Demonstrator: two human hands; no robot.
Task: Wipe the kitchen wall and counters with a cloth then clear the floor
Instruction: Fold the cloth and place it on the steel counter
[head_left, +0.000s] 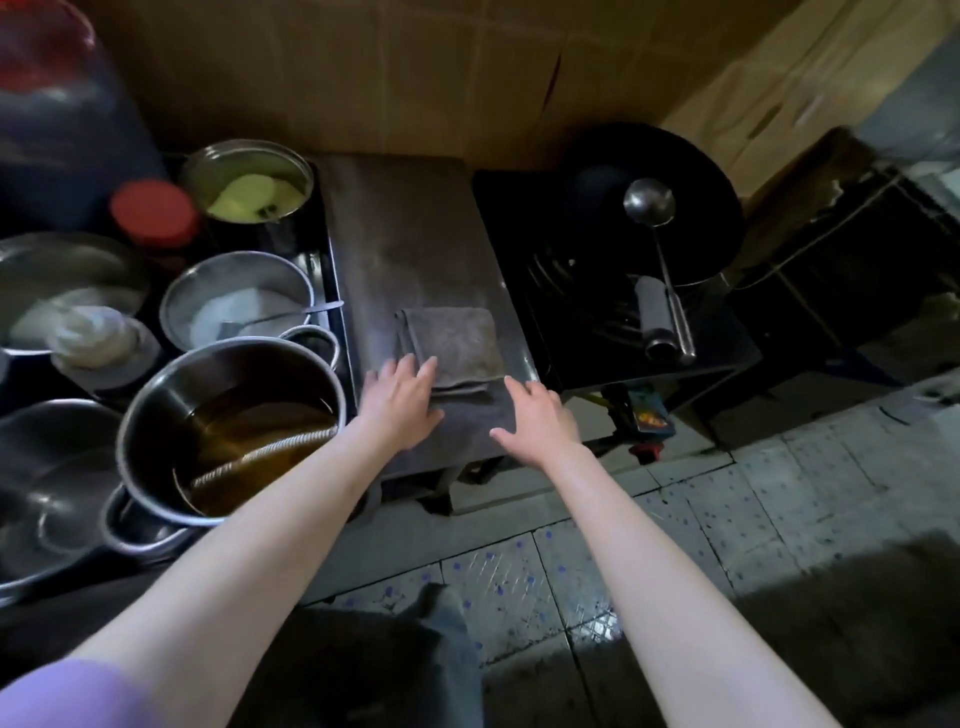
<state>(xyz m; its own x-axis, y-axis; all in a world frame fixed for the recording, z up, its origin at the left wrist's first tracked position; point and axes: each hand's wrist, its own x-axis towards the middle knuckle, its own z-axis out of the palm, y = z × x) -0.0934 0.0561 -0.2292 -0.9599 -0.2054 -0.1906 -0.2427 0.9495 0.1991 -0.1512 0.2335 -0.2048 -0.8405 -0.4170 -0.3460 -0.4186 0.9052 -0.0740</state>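
Note:
A folded grey cloth (457, 345) lies flat on the grey metal counter (410, 234), near its front edge. My left hand (400, 400) rests with straight fingers, its fingertips touching the cloth's near left corner. My right hand (535, 415) hovers open just right of the cloth, near the counter's front right corner, with its fingers spread and holding nothing. The wall (363, 67) behind the counter is covered with brown cardboard. The tiled floor (675, 545) below is grey with blue specks.
Left of the counter stand a large steel pot (228, 431) of dark oil, a bowl of white powder (241, 299) and a pot with yellow contents (249, 182). Right of it sits a black stove (597, 291) bearing a wok (654, 202) and ladle (649, 200).

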